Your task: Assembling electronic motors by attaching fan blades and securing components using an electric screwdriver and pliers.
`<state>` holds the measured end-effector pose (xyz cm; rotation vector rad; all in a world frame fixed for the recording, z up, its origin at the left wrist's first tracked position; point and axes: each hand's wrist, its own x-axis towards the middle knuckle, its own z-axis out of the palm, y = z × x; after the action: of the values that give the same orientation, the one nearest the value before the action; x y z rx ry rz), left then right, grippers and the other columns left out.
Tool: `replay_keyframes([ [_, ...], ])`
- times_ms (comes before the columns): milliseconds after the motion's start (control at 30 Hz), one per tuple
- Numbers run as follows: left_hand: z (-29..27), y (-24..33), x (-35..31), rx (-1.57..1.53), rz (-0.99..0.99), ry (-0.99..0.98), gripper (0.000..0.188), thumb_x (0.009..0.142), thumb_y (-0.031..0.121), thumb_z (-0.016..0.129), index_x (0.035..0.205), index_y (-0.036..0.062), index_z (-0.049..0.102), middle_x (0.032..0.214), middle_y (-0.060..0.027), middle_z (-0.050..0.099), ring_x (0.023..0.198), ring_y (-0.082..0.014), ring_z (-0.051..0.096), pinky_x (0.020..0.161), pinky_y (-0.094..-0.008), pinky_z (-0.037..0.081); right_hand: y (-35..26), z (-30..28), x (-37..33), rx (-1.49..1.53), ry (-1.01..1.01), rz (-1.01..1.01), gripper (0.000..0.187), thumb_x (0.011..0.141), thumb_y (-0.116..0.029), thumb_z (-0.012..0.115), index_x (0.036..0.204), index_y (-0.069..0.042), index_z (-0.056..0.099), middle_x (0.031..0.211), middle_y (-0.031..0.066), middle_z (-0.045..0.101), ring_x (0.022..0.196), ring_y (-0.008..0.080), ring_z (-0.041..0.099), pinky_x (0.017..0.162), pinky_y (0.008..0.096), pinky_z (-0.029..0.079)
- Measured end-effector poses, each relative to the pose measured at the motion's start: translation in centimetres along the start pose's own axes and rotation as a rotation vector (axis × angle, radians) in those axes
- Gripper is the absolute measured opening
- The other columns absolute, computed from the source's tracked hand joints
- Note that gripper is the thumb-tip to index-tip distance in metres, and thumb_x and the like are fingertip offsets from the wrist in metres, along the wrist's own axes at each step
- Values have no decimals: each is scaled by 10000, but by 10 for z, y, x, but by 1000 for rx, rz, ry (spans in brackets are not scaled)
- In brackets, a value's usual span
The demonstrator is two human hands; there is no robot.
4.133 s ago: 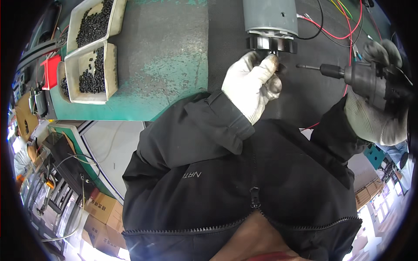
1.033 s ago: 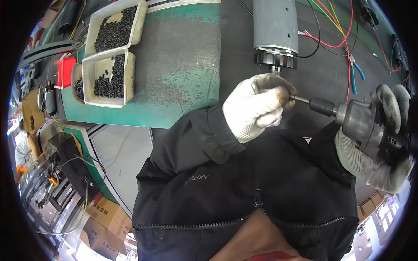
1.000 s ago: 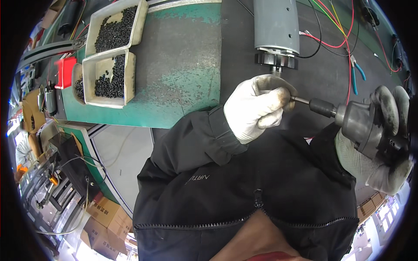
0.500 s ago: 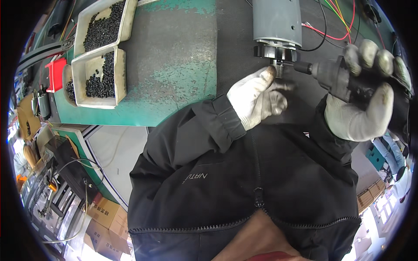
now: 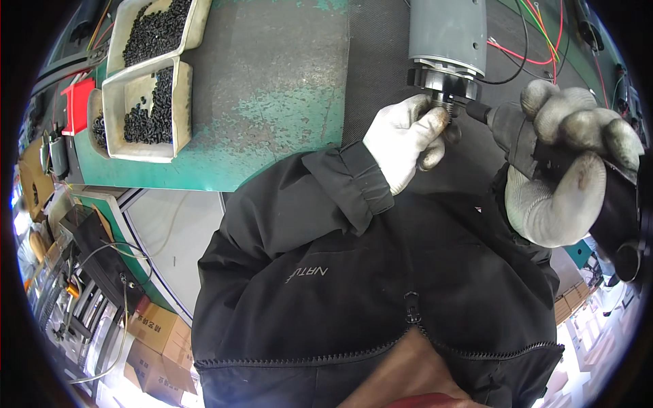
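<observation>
Head view: gloved left hand (image 5: 407, 139) pinches at the black end of the grey motor (image 5: 447, 41), fingertips (image 5: 435, 122) closed on a small part right under that end; what the part is, too small to tell. The motor lies on the dark mat (image 5: 381, 61) at the top of the bench, red, green and black wires (image 5: 537, 41) trailing off to its right. Gloved right hand (image 5: 568, 173) is clenched around a black driver (image 5: 612, 197), its tip meeting the motor end just beside the left fingertips. Far left on the green bench (image 5: 272, 129), two beige trays (image 5: 178, 109) of black screws (image 5: 146, 112), well apart from both hands. Black jacket (image 5: 354, 285) fills the lower frame.
</observation>
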<state>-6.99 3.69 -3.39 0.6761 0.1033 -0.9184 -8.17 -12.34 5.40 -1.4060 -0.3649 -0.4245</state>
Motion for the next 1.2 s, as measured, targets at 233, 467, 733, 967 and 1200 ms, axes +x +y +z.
replay_keyframes([
  [233,1,1,2,119,8,22,279,983,225,461,1032,-45,511,833,-112,579,525,-82,406,473,-218,316,8,-8,9,-10,-102,-17,349,912,-151,503,1260,-143,485,1037,69,586,775,194,498,862,506,470],
  [467,-1,-1,0,54,-7,-7,276,978,239,472,1021,-31,506,876,-102,563,515,-77,386,476,-216,324,9,19,16,-51,19,-124,302,891,-93,556,1184,-37,509,905,134,593,757,268,590,814,565,487],
  [733,-9,3,6,-408,-356,-157,304,982,301,405,1083,42,526,922,-124,594,491,-95,371,512,-261,352,-55,-18,19,-123,465,-296,444,901,-216,581,1211,72,444,1040,178,604,944,301,614,782,371,514],
  [967,-2,3,3,-436,-335,-86,239,968,257,440,994,33,516,873,-88,601,503,-114,403,589,-288,415,-76,-189,-44,-1352,1003,89,332,832,-229,696,862,94,624,905,142,673,767,199,650,643,303,521],
  [1200,22,17,2,815,33,325,296,840,89,665,1062,-56,535,699,-54,605,499,-63,526,467,-208,430,-25,-165,-76,-1779,292,19,521,748,-170,698,1202,23,532,1179,226,555,1031,359,568,918,421,438],
])
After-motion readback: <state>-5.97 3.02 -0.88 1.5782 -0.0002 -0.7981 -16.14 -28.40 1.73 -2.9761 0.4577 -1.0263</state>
